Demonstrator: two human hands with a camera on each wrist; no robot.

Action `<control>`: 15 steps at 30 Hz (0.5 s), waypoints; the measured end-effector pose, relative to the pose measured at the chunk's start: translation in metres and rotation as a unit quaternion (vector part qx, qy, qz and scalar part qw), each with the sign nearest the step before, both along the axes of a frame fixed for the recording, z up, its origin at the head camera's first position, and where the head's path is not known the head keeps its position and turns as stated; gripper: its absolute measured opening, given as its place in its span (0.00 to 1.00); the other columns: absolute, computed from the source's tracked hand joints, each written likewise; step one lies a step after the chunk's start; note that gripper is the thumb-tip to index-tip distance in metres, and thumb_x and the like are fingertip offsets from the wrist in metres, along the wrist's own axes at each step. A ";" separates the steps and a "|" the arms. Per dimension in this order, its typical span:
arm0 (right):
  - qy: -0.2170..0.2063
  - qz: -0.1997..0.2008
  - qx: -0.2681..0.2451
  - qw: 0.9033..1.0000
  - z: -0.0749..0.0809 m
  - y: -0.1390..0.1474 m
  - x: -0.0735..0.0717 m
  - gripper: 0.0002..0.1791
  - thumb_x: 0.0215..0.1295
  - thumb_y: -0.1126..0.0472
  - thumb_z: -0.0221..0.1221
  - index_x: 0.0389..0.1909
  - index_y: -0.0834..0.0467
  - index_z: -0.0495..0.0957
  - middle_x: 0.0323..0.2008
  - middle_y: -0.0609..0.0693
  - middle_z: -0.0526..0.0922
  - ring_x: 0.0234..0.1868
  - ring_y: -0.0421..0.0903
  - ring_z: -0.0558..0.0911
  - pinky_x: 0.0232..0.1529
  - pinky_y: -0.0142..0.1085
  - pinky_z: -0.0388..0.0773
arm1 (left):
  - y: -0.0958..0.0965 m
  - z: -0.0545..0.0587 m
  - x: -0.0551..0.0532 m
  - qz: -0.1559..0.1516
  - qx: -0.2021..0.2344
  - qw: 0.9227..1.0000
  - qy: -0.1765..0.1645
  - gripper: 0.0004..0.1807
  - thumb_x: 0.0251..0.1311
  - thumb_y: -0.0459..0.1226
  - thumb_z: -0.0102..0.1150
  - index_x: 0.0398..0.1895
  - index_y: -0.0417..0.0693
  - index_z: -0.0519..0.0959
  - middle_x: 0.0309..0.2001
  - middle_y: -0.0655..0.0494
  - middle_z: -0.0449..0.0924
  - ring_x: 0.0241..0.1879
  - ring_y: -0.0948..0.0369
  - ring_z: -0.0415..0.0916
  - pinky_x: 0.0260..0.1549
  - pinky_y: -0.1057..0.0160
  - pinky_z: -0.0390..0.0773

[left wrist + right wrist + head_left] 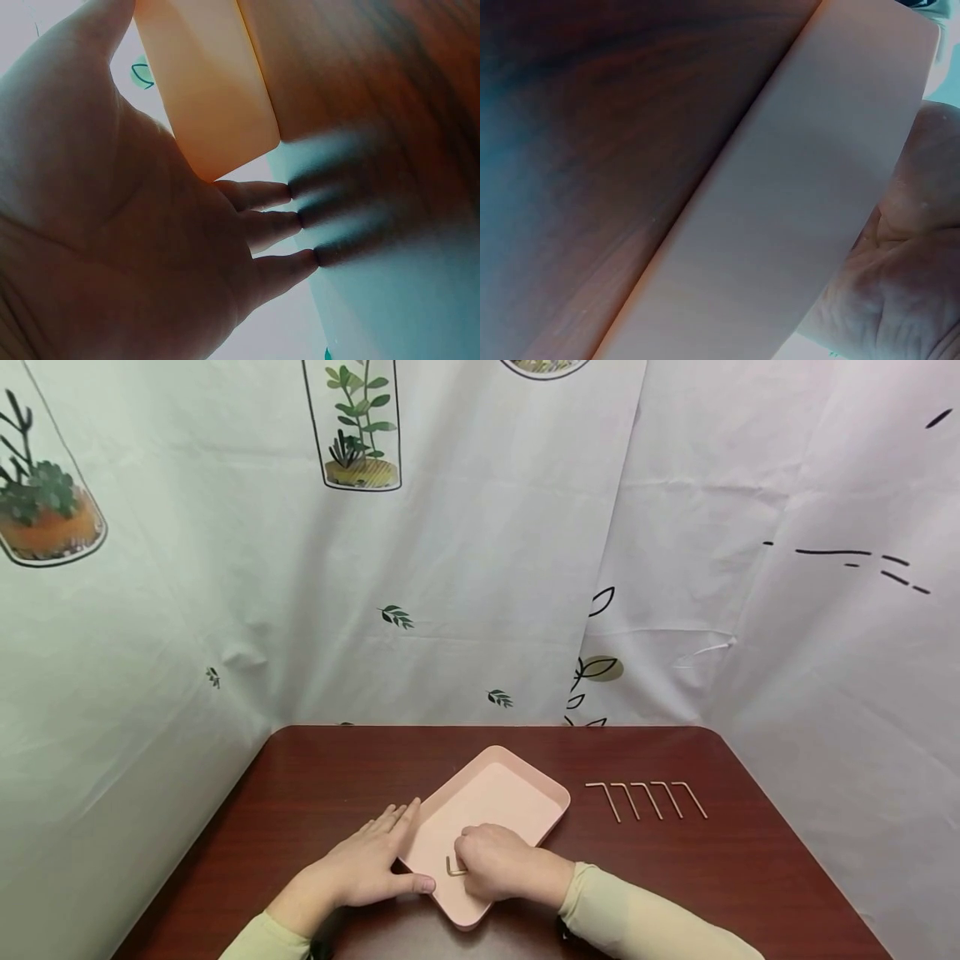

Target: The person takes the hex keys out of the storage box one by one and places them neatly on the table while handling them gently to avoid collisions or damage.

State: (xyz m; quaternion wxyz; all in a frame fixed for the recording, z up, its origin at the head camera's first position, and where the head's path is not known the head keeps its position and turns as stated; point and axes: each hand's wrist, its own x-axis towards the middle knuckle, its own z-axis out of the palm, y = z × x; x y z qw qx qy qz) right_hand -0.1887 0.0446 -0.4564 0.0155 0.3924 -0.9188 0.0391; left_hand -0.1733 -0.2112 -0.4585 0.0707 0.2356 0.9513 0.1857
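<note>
A shallow pink tray (513, 797) lies turned at an angle on the table. My right hand (498, 864) reaches over its near right side, fingers curled, gripping an L-shaped hex key (454, 872) inside it. One bent end of this key sticks out to the left; the rest is hidden by the fingers. Along the tray's left corner my left hand (360, 868) is spread, its thumb at the near rim. The left wrist view shows straight fingertips (304, 259) down on the table beside the tray wall (210, 82).
Several more L-shaped hex keys (653, 801) lie in a row on the dark red-brown table (315, 777), right of the tray. Behind and at both sides hangs a white cloth (480, 568) printed with plants.
</note>
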 end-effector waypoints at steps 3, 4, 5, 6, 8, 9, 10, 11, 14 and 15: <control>-0.007 0.002 -0.002 1.000 0.000 0.002 -0.001 0.17 0.46 0.63 0.76 0.20 0.46 0.75 0.23 0.38 0.70 0.23 0.36 0.70 0.26 0.31 0.70 | 0.000 -0.001 0.000 0.002 -0.001 1.000 -0.001 0.70 0.63 0.75 0.66 0.90 0.35 0.52 0.87 0.36 0.57 0.85 0.34 0.56 0.79 0.30 0.62; -0.007 0.003 -0.003 1.000 0.000 0.003 -0.001 0.17 0.46 0.62 0.76 0.20 0.46 0.74 0.23 0.38 0.70 0.23 0.36 0.69 0.26 0.31 0.70 | 0.000 -0.001 0.000 0.003 -0.001 1.000 0.000 0.70 0.63 0.75 0.66 0.90 0.35 0.52 0.87 0.35 0.57 0.85 0.34 0.56 0.78 0.30 0.62; -0.007 0.004 -0.004 1.000 0.000 0.003 -0.001 0.17 0.46 0.63 0.76 0.21 0.46 0.74 0.23 0.38 0.70 0.23 0.36 0.69 0.26 0.31 0.70 | 0.001 -0.001 0.000 0.003 -0.001 1.000 0.000 0.70 0.63 0.75 0.66 0.90 0.35 0.52 0.87 0.35 0.57 0.85 0.34 0.56 0.78 0.30 0.62; -0.007 0.004 -0.005 1.000 0.000 0.004 -0.001 0.17 0.46 0.63 0.76 0.21 0.46 0.74 0.23 0.38 0.70 0.23 0.36 0.69 0.25 0.31 0.70 | 0.001 -0.002 0.000 0.004 -0.001 1.000 0.001 0.70 0.63 0.75 0.66 0.90 0.35 0.52 0.87 0.35 0.57 0.85 0.34 0.56 0.78 0.30 0.63; -0.005 0.003 -0.006 1.000 0.001 0.005 -0.002 0.17 0.46 0.63 0.76 0.22 0.47 0.74 0.23 0.38 0.70 0.23 0.35 0.69 0.25 0.31 0.69 | 0.001 -0.002 0.000 0.004 -0.001 1.000 0.002 0.70 0.63 0.75 0.67 0.90 0.35 0.52 0.86 0.35 0.57 0.85 0.34 0.56 0.78 0.30 0.63; -0.006 0.002 -0.008 1.000 0.001 0.005 -0.002 0.17 0.46 0.63 0.76 0.23 0.47 0.74 0.23 0.38 0.70 0.23 0.35 0.69 0.25 0.31 0.69 | 0.001 -0.001 0.000 0.004 -0.001 1.000 0.002 0.70 0.63 0.75 0.67 0.90 0.35 0.52 0.86 0.35 0.57 0.84 0.34 0.56 0.78 0.30 0.63; -0.007 0.002 -0.010 1.000 0.001 0.006 -0.002 0.17 0.46 0.63 0.76 0.23 0.47 0.75 0.23 0.38 0.70 0.23 0.35 0.69 0.25 0.30 0.69 | 0.001 -0.001 0.000 0.003 -0.001 1.000 0.002 0.70 0.63 0.75 0.67 0.90 0.35 0.52 0.86 0.35 0.58 0.84 0.34 0.56 0.78 0.30 0.63; -0.009 0.001 -0.012 1.000 0.001 0.007 -0.003 0.17 0.46 0.63 0.75 0.23 0.47 0.74 0.23 0.38 0.70 0.23 0.35 0.69 0.25 0.31 0.69 | 0.001 -0.001 0.000 0.003 0.000 1.000 0.002 0.70 0.62 0.75 0.67 0.90 0.35 0.52 0.86 0.35 0.58 0.84 0.34 0.56 0.78 0.30 0.63; -0.012 0.002 -0.024 1.000 0.002 0.009 -0.003 0.16 0.45 0.64 0.74 0.22 0.47 0.75 0.23 0.38 0.70 0.23 0.35 0.69 0.25 0.31 0.69 | 0.001 -0.001 0.000 0.003 0.000 1.000 0.002 0.70 0.62 0.75 0.67 0.90 0.35 0.52 0.87 0.35 0.57 0.84 0.34 0.56 0.78 0.30 0.63; -0.014 0.003 -0.029 0.999 0.002 0.009 -0.004 0.16 0.45 0.64 0.74 0.23 0.47 0.75 0.23 0.37 0.71 0.23 0.35 0.69 0.24 0.30 0.69 | 0.001 -0.001 0.000 0.002 -0.001 1.000 0.002 0.70 0.62 0.75 0.67 0.90 0.35 0.52 0.87 0.36 0.57 0.84 0.34 0.56 0.78 0.30 0.63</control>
